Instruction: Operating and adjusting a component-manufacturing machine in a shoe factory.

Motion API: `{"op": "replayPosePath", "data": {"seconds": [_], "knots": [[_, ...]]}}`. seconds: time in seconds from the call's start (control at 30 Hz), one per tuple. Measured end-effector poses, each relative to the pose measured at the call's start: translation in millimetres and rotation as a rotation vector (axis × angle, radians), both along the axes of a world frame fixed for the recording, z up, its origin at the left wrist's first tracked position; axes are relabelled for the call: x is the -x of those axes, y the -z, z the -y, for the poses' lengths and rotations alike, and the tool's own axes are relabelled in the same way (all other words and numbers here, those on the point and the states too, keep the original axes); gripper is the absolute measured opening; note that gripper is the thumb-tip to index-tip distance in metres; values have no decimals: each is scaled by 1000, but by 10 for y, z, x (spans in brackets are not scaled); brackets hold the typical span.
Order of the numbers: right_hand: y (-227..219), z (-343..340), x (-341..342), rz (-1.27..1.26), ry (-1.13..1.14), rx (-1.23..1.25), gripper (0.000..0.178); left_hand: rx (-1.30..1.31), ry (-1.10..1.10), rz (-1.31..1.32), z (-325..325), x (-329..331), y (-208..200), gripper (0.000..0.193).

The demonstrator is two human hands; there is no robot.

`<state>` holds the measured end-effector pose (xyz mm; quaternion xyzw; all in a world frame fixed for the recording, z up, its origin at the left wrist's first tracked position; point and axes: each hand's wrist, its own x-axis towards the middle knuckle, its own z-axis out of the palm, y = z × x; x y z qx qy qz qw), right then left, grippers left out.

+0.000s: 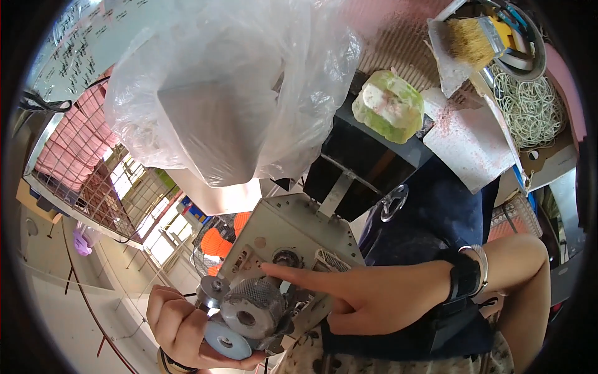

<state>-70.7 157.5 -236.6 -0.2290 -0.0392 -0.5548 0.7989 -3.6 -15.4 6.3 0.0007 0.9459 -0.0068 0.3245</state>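
Observation:
A pale grey metal machine housing (283, 221) tilts before me. A knurled metal roller (265, 299), a small smooth metal wheel (213, 290) and a light blue disc (228, 340) with a centre hole stand at its near end. My left hand (187, 327) is curled around the blue disc's outer side, its thumb below the rim; part of the grip is hidden. My right hand (374, 299) holds nothing. Its index finger reaches across the housing, tip close to the plate above the roller, while the other fingers bend under. Whether the tip touches cannot be told.
A clear plastic bag (299, 81) covers a boxy object beyond the housing. A green and white block (389, 106) sits on a black box (355, 159). At right are a brush (476, 42), tape roll (529, 62) and cream string (529, 103). An orange fan (215, 242) stands behind.

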Motion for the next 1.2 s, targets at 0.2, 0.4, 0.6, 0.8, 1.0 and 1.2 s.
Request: {"op": "replayPosePath", "data": {"seconds": [0.2,0.4,0.6,0.8,1.0,1.2], "knots": [[-25,-45,-185,-34,-56,-105,86,-34,4,-25,5,-6,40,84],[-224,-205,10,94,-86,-122,93,-40,30,17,41,16,14,82],[-138,-228,-29,168,-131,-90,92,-67,49,-4,62,8,27,80],[-151,-220,-184,68,-54,-223,86,-24,13,35,6,47,-10,79],[-140,-81,-281,108,-75,-162,93,-7,-11,35,0,37,-4,78],[-240,-157,-111,246,-1,-208,95,12,-18,43,-15,30,-23,78]]}}
